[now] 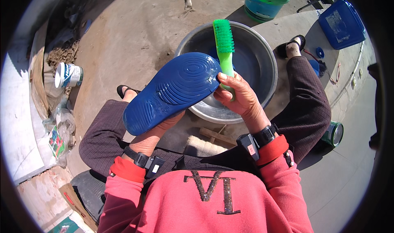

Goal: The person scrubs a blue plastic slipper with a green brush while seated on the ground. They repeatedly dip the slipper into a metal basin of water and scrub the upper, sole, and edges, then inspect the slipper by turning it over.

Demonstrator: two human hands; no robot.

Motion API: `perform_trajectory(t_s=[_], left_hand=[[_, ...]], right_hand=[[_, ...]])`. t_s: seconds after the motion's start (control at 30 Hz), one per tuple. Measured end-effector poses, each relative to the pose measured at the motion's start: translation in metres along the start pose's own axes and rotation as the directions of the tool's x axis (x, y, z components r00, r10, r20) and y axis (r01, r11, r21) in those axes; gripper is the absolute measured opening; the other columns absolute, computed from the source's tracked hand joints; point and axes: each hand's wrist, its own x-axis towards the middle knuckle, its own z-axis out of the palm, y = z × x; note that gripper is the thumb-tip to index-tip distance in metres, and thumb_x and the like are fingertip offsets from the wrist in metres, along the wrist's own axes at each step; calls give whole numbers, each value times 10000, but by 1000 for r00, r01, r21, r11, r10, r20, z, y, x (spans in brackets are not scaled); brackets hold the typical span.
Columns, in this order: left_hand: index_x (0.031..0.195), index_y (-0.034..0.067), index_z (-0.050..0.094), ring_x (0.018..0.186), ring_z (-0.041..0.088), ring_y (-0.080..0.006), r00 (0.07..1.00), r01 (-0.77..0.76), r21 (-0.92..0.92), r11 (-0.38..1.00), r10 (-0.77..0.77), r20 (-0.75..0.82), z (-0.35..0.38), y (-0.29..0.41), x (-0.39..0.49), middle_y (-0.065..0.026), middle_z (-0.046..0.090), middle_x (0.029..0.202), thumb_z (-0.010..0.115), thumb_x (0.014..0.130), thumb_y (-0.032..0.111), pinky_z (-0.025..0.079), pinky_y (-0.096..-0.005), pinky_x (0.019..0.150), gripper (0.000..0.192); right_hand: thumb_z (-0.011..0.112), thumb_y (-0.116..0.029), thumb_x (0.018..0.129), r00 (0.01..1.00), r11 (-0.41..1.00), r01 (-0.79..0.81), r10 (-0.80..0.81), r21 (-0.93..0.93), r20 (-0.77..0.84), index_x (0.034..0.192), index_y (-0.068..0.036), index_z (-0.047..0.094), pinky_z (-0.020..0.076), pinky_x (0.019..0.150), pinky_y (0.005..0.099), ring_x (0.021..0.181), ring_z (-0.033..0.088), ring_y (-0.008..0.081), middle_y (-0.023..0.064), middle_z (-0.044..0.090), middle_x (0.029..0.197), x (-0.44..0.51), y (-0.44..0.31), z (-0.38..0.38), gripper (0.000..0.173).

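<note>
A blue rubber slipper [172, 91] is held up with its ridged sole towards me. My left hand [166, 123] holds it from beneath at the heel end; most of those fingers are hidden behind it. My right hand [238, 94] grips the handle of a green scrubbing brush [224, 37], bristles upward, and its thumb touches the toe end of the slipper. Below both lies a round metal basin [258, 63]. Something blue inside the basin is partly hidden behind the brush.
A green and blue bucket [264, 3] stands beyond the basin, with a blue plastic container [341, 25] at the upper right. A white tub [68, 75] lies at left near plastic bags [61, 134]. A green can [334, 133] is beside my right knee.
</note>
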Motion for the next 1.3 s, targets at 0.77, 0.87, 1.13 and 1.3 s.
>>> perform_trajectory(t_s=[0.77,0.87,1.13,1.3], left_hand=[[1008,-39,605,833,697,-179,853,-223,947,232,516,75,56,-37,-31,-125,709,936,890,642,203,554,-281,747,524],[1017,-40,598,821,696,-180,803,-175,892,-416,463,374,49,-34,-37,-117,707,922,891,645,194,558,-283,745,528],[1275,-49,481,1083,619,-224,897,-163,948,272,440,28,-7,-1,-43,-184,596,1223,762,813,194,536,-336,898,593],[1235,-51,489,1060,628,-217,921,-118,519,847,288,-261,9,-1,-46,-180,612,1188,782,791,179,535,-335,896,580]], right_hand=[[741,-173,811,998,986,-28,19,-163,-59,1084,-21,554,358,465,180,538,446,39,-10,566,794,2,-1,5,365],[729,-136,801,998,987,-29,20,-161,-60,1087,-20,552,357,460,179,538,449,37,-7,571,797,2,-3,5,356],[718,-109,791,998,981,-49,41,-189,-47,1060,-14,566,348,452,176,519,434,32,-15,570,774,2,-4,2,323],[721,-113,794,997,975,-39,24,-221,-73,1043,-31,588,334,453,172,519,420,24,-27,565,769,3,-1,1,294]])
